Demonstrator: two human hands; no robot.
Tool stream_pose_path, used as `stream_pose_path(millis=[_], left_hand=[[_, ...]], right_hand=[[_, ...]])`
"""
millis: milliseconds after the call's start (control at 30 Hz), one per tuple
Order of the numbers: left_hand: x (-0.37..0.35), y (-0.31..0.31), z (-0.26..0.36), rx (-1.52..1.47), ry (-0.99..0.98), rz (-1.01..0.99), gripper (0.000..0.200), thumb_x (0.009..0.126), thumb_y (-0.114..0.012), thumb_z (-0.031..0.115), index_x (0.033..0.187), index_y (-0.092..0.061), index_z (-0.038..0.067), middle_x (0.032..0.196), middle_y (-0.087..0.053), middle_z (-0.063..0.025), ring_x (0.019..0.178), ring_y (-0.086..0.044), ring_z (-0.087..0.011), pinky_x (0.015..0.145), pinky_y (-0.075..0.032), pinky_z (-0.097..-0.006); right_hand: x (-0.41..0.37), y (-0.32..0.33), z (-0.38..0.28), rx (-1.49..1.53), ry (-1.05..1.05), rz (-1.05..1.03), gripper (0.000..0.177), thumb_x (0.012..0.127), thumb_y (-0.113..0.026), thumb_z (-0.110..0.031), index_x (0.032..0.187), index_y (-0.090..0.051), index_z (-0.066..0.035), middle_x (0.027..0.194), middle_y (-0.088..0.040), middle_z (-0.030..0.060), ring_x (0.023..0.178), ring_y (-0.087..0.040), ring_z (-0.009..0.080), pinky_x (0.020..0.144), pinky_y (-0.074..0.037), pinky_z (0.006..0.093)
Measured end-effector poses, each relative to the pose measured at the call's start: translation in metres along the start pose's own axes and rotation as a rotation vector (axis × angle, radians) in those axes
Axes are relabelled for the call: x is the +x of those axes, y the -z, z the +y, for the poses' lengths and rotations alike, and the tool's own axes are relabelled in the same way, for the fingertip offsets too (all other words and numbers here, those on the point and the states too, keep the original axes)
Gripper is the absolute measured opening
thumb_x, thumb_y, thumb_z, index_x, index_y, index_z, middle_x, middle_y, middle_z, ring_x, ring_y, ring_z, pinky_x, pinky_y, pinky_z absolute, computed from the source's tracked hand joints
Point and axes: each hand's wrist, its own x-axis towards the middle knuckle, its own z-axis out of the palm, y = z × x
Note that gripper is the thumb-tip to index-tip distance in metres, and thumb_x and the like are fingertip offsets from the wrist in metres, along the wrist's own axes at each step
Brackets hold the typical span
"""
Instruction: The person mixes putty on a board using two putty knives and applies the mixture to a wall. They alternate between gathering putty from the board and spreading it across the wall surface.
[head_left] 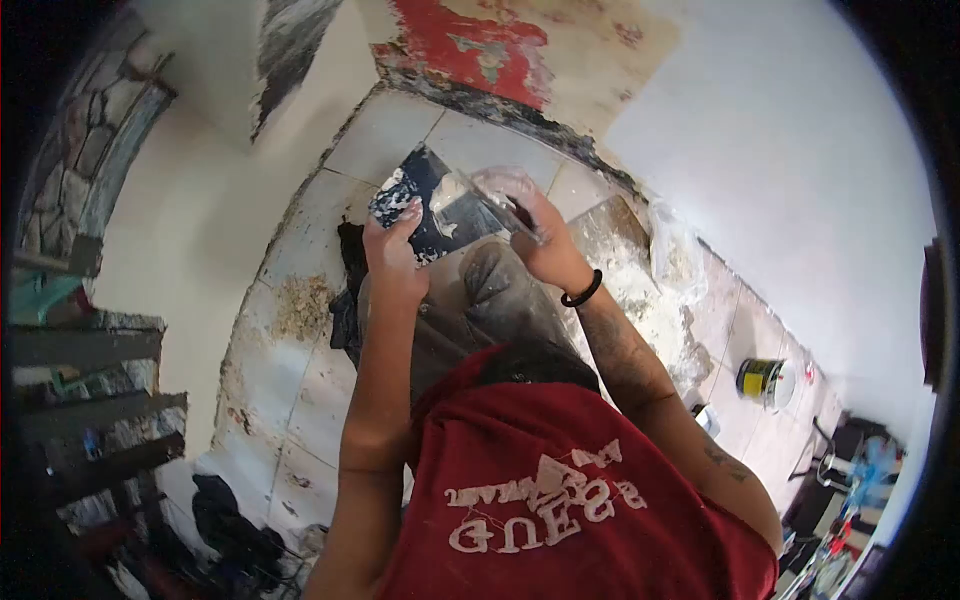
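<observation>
My left hand (393, 245) is closed on the near-left edge of a dark, flat plastering board (424, 172). White plaster is smeared and clumped over its face, thickest by my thumb. My right hand (530, 220), whitened on the fingers, grips a flat plastering blade (485, 205) seen nearly edge-on. The blade lies against the board's right side, with a pale lump of plaster (447, 193) beside it. My fingers hide its handle. Both tools are above my dusty trousers (495, 285).
Tiled floor (370, 135) meets walls ahead and left, the far one with peeling red paint (465, 45). White powder (635, 295) and a clear plastic bag (675, 245) lie to the right, with a bucket (765, 382) beyond. Dark cloth (347, 300) lies beside my left forearm.
</observation>
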Motion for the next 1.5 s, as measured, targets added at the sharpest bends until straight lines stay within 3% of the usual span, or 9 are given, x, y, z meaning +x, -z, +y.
stream_pose_path(millis=[300, 467, 567, 933, 1100, 1200, 1300, 1400, 1500], left_hand=[[0.018, 0.024, 0.014, 0.040, -0.065, -0.081, 0.033, 0.075, -0.056, -0.003, 0.108, -0.054, -0.001, 0.094, -0.059, -0.0065, 0.082, -0.058, -0.0177, 0.079, -0.048, -0.0328], [0.031, 0.034, 0.000, 0.262, -0.093, -0.086, 0.040, 0.079, -0.053, -0.007, 0.117, -0.044, -0.002, 0.116, -0.046, -0.0098, 0.098, -0.048, -0.0151, 0.090, -0.040, -0.0338], [0.029, 0.027, -0.005, 0.389, -0.177, 0.004, 0.030, 0.077, -0.058, -0.003, 0.106, -0.050, -0.001, 0.094, -0.057, -0.0069, 0.086, -0.056, -0.0186, 0.082, -0.045, -0.0330], [0.043, 0.043, -0.007, 0.457, -0.234, 0.201, 0.030, 0.080, -0.062, 0.002, 0.107, -0.051, -0.006, 0.099, -0.059, -0.0120, 0.085, -0.056, -0.0217, 0.080, -0.045, -0.0356], [0.095, 0.136, -0.051, 0.767, -0.027, 0.133, 0.086, 0.080, -0.068, 0.033, 0.139, -0.018, -0.004, 0.141, -0.026, -0.0244, 0.127, -0.033, -0.0346, 0.098, -0.035, -0.0438], [0.113, 0.225, -0.111, 1.301, -0.114, 0.147, 0.059, 0.084, -0.059, 0.044, 0.117, -0.048, -0.005, 0.107, -0.054, -0.0191, 0.092, -0.054, -0.0296, 0.079, -0.044, -0.0396], [0.091, 0.236, -0.123, 1.369, -0.129, -0.068, 0.054, 0.088, -0.051, 0.048, 0.080, -0.058, -0.004, 0.060, -0.051, -0.0084, 0.055, -0.045, -0.0203, 0.053, -0.038, -0.0382], [0.099, 0.238, -0.148, 1.338, -0.147, 0.031, 0.055, 0.088, -0.050, 0.049, 0.076, -0.056, -0.004, 0.059, -0.049, -0.0091, 0.054, -0.044, -0.0201, 0.051, -0.036, -0.0389], [0.112, 0.227, -0.148, 1.466, -0.137, -0.011, 0.053, 0.089, -0.049, 0.047, 0.078, -0.058, -0.004, 0.062, -0.052, -0.0107, 0.056, -0.047, -0.0207, 0.054, -0.038, -0.0389]], right_hand=[[-0.033, 0.014, 0.078, -0.291, -0.111, -0.249, 0.072, 0.057, -0.035, 0.022, 0.122, -0.047, -0.006, 0.123, -0.047, 0.0166, 0.120, -0.041, 0.0322, 0.101, -0.034, 0.0352], [0.006, 0.017, 0.001, -0.301, -0.110, -0.270, 0.075, 0.054, -0.036, 0.022, 0.122, -0.048, -0.009, 0.124, -0.047, 0.0151, 0.121, -0.042, 0.0329, 0.101, -0.034, 0.0354], [0.005, 0.003, -0.001, -0.347, -0.143, -0.334, 0.076, 0.055, -0.038, 0.021, 0.123, -0.048, -0.011, 0.125, -0.046, 0.0143, 0.119, -0.043, 0.0341, 0.100, -0.036, 0.0371], [-0.027, 0.005, 0.013, -0.261, -0.148, -0.679, 0.076, 0.058, -0.045, 0.015, 0.129, -0.044, -0.010, 0.126, -0.047, 0.0148, 0.117, -0.044, 0.0325, 0.097, -0.039, 0.0395], [0.011, 0.030, 0.022, 0.356, -0.429, -0.304, 0.078, 0.057, -0.043, 0.016, 0.131, -0.042, -0.008, 0.127, -0.050, 0.0101, 0.116, -0.048, 0.0243, 0.095, -0.041, 0.0379], [0.025, 0.015, 0.065, 1.095, -0.582, 0.078, 0.083, 0.059, -0.043, 0.018, 0.135, -0.036, -0.012, 0.118, -0.056, 0.0026, 0.099, -0.056, 0.0193, 0.080, -0.047, 0.0310], [0.034, -0.036, 0.162, 1.363, -0.646, 0.246, 0.076, 0.055, -0.045, 0.018, 0.126, -0.048, -0.008, 0.109, -0.062, 0.0061, 0.094, -0.059, 0.0228, 0.079, -0.048, 0.0326], [0.042, -0.083, 0.241, -0.184, -0.293, -0.170, 0.047, 0.056, -0.048, 0.013, 0.098, -0.062, -0.002, 0.092, -0.064, 0.0130, 0.088, -0.061, 0.0284, 0.079, -0.048, 0.0369], [0.090, -0.147, 0.267, -0.012, -0.303, 0.019, 0.018, 0.057, -0.051, 0.008, 0.069, -0.061, -0.003, 0.071, -0.060, 0.0157, 0.077, -0.060, 0.0313, 0.090, -0.044, 0.0417]])
